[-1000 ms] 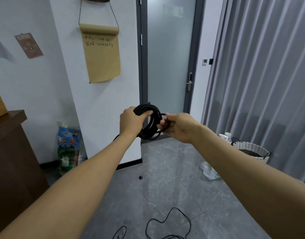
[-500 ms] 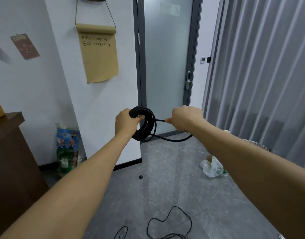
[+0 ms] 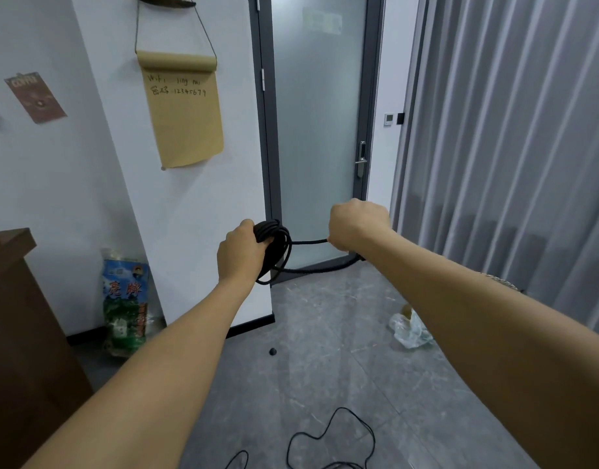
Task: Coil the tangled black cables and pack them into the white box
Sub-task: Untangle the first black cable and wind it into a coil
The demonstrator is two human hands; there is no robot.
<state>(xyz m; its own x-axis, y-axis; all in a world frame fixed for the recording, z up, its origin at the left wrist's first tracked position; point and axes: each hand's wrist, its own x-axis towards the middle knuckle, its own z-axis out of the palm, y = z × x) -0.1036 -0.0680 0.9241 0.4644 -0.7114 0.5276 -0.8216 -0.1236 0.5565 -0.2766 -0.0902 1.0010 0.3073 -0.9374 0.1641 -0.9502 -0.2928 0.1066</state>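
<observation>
Left hand (image 3: 241,255), centre of frame: fingers curled tight round a coil of thick black cable (image 3: 273,248), thumb over the top of the bundle. The coil hangs below the fist, its loops seen nearly edge-on.

Right hand (image 3: 358,225), right of centre and slightly higher: closed into a fist, back of hand to the camera. It grips one strand of the same black cable, which runs taut from the coil to the fist. A second length sags in a low arc under that strand and passes behind the right forearm. Fingertips hidden, so the exact pinch cannot be told.

Lower centre: loose thin black cable (image 3: 332,438) lies in open loops on the grey marbled tile floor (image 3: 325,367), running off the bottom edge. A small black round object (image 3: 273,351) sits on the floor near the wall base.

Room: white wall with a hanging brown paper scroll (image 3: 185,110) bearing handwriting, upper left; small brown poster (image 3: 36,98) further left. Frosted glass door in a grey frame (image 3: 320,130), upper centre. Grey pleated curtain (image 3: 514,147) fills the right. Dark wooden cabinet (image 3: 17,333) at left edge; printed green-and-blue plastic bag (image 3: 125,302) leans on the wall beside it. Crumpled clear plastic bag (image 3: 409,328) on the floor, right of centre.
</observation>
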